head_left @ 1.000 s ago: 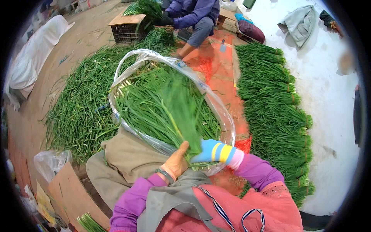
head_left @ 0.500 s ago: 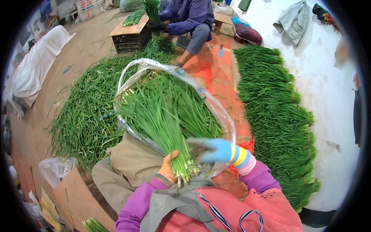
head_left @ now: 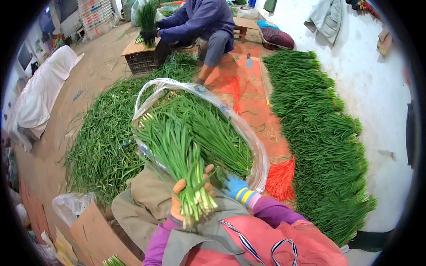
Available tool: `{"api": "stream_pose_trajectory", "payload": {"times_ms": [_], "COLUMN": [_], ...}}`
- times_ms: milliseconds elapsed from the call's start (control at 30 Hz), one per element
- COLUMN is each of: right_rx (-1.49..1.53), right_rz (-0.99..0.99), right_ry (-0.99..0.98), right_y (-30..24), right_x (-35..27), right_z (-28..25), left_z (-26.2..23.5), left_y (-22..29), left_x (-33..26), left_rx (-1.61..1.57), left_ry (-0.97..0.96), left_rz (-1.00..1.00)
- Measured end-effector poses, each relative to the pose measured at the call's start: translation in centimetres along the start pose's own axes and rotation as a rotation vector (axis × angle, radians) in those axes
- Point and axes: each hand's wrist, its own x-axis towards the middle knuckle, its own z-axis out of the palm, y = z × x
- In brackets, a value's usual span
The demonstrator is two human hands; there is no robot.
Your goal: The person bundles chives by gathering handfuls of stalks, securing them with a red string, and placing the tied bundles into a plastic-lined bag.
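Over the near edge of one plastic bag (head_left: pixel 261 159), the left hand (head_left: pixel 177 198) curls its fingers around one garlic chive bunch (head_left: pixel 186 177); the right hand (head_left: pixel 236 187) is stretched to the bag's near-right edge, fingers blurred, grip unclear.

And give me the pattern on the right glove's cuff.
The cuff is light blue with yellow stripes, seen in the head view.

Head-worn fisheye, facing down and forward; close above the lap (head_left: pixel 147 188)
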Motion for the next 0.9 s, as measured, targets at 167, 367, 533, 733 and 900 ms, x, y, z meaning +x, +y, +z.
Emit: {"api": "stream_pose_trajectory", "payload": {"times_ms": [167,367,533,733,900], "right_rx": [0.024,0.606,2.089,2.201,1.902], "right_rz": [0.062,-0.082,-0.140,-0.095,-0.205], "right_ry": [-0.132,-0.076,-0.482,-0.379,-0.290], "right_y": [0.8,-1.2,-12.9,-18.3,-25.8], "right_x": [0.7,3.4,8.2,13.0,15.9], "right_z": [0.9,-12.0,-16.9,-16.3,-15.0], "left_z": [5.4,9.8,3.9,1.3,2.9], "left_y": [0.4,1.8,3.6,5.7,7.2], "left_x": [-2.6,-3.3,-4.5,-7.4,-12.6], "left_rx": [0.074,0.437,0.833,1.525,1.373], "left_ry": [-0.445,-0.193,0.208,0.469,0.487], "left_rz": [-0.009,0.221,0.152,0.219,0.413]}}
